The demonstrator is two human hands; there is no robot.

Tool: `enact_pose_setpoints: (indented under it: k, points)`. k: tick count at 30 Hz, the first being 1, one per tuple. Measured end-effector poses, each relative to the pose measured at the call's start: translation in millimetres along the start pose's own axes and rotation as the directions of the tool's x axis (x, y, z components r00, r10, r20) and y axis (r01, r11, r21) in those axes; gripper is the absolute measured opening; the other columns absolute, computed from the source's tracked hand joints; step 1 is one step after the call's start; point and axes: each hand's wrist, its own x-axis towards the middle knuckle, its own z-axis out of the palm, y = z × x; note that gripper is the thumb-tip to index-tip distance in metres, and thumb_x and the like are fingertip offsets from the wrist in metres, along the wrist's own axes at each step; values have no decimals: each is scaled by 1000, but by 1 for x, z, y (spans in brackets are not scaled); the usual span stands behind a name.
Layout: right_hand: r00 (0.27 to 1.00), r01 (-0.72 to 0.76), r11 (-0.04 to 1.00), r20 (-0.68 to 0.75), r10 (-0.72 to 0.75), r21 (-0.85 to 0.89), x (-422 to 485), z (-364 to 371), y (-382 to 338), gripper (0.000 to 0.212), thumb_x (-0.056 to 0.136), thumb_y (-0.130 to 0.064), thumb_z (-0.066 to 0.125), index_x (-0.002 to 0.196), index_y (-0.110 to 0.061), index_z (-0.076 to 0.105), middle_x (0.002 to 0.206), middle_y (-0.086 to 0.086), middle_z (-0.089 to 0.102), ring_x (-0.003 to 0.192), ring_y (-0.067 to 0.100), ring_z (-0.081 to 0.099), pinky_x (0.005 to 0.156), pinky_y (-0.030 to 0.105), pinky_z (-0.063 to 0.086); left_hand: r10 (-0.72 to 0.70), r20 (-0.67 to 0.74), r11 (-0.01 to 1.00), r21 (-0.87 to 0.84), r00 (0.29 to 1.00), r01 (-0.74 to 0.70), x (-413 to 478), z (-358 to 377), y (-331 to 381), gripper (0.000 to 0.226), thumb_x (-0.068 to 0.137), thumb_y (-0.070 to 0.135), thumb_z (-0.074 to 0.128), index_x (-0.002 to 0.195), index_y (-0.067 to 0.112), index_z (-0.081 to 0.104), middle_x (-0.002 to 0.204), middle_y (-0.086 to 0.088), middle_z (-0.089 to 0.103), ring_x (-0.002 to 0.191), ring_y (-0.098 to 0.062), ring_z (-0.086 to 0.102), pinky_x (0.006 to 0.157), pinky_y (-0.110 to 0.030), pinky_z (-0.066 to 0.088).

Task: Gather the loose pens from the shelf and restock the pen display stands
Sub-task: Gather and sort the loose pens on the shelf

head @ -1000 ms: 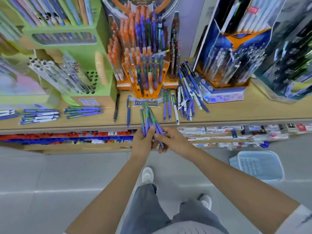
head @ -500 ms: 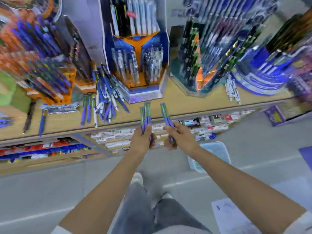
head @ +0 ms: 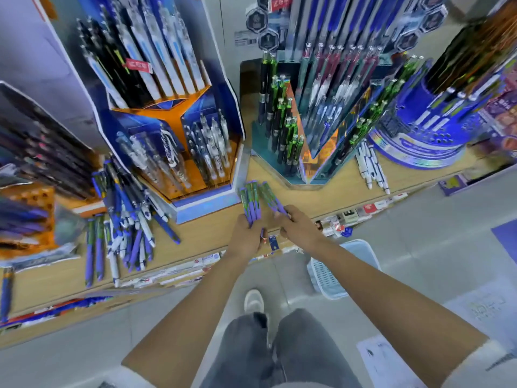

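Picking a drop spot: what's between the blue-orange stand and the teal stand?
Head view: only bare wooden shelf; the held pens reach its near end.

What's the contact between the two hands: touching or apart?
Apart. The head view shows the left hand and the right hand each gripping purple pens, with bare shelf and a blue tag visible between them.

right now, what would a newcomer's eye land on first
The left hand grips a bundle of purple pens and the right hand a smaller bunch, at the shelf edge mid-frame. Left of them, a heap of loose pens lies beside the blue and orange stand.
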Motion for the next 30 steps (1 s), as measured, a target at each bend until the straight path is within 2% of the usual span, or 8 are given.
enact_pose_setpoints:
  k: [4, 7, 9, 13, 15, 18, 24, 30]
  points:
    - [999, 40, 993, 15, -39, -110, 16, 3, 3, 11, 94, -10, 51, 105, -10, 51, 85, 6, 61, 73, 17, 55, 70, 32, 45, 61, 59, 994, 83, 996, -65, 15, 4, 6, 10, 93, -6, 41, 88, 3, 42, 59, -7, 40, 34, -3, 35, 36, -16, 29]
    - [996, 88, 984, -8, -91, -154, 21, 1, -2, 13, 95, -12, 54, 106, -13, 48, 87, 8, 63, 73, 21, 60, 67, 30, 45, 135, 44, 968, 208, 990, -141, 26, 4, 14, 17, 87, -8, 46, 85, 8, 52, 61, -8, 52, 42, -5, 48, 44, -24, 38]
    - [989, 132, 960, -26, -143, -247, 25, -2, -4, 17, 92, -13, 59, 107, -8, 53, 84, 3, 60, 75, 21, 56, 66, 28, 38, 154, 34, 922, 355, 988, -156, 31, 4, 17, 6, 88, 4, 54, 91, 9, 56, 78, -18, 61, 63, -22, 58, 58, -38, 47]
    - [973, 203, 897, -25, -231, -392, 32, -7, -4, 29, 83, -21, 66, 107, -7, 60, 83, 0, 60, 76, 25, 58, 62, 30, 35, 186, -39, 831, 540, 982, -136, 38, 2, 10, 32, 84, 30, 62, 106, 6, 59, 95, -18, 61, 89, -36, 57, 71, -41, 45]
    - [967, 230, 892, -13, -255, -389, 35, -10, -4, 39, 76, -27, 64, 111, -13, 58, 90, 3, 67, 81, 26, 64, 65, 34, 46, 191, -66, 766, 634, 979, -106, 39, 3, 6, 40, 85, 33, 63, 115, 9, 54, 105, -16, 53, 93, -34, 53, 67, -38, 42]
    - [939, 322, 845, 33, -341, -427, 35, -13, -2, 52, 77, -14, 69, 125, -15, 51, 111, 10, 60, 80, 24, 61, 66, 34, 47, 252, -124, 685, 723, 960, -87, 38, 3, -3, 54, 83, 37, 65, 127, 11, 45, 116, -14, 44, 99, -32, 49, 63, -35, 39]
    - [873, 449, 618, 167, -459, -646, 40, -16, 9, 55, 80, -23, 64, 131, -3, 55, 133, 14, 53, 117, 34, 51, 102, 46, 42, 347, -103, 508, 856, 932, -94, 28, 11, -11, 71, 93, 42, 50, 153, 22, 17, 131, -12, 38, 114, -32, 40, 92, -38, 35]
    - [824, 531, 649, 155, -545, -545, 37, -18, -9, 35, 86, -11, 65, 121, -7, 60, 124, 10, 54, 116, 21, 49, 99, 20, 33, 452, -190, 714, 663, 872, -226, 13, -7, -13, 48, 86, 25, 45, 132, 14, 55, 119, -14, 52, 107, -33, 51, 90, -40, 44]
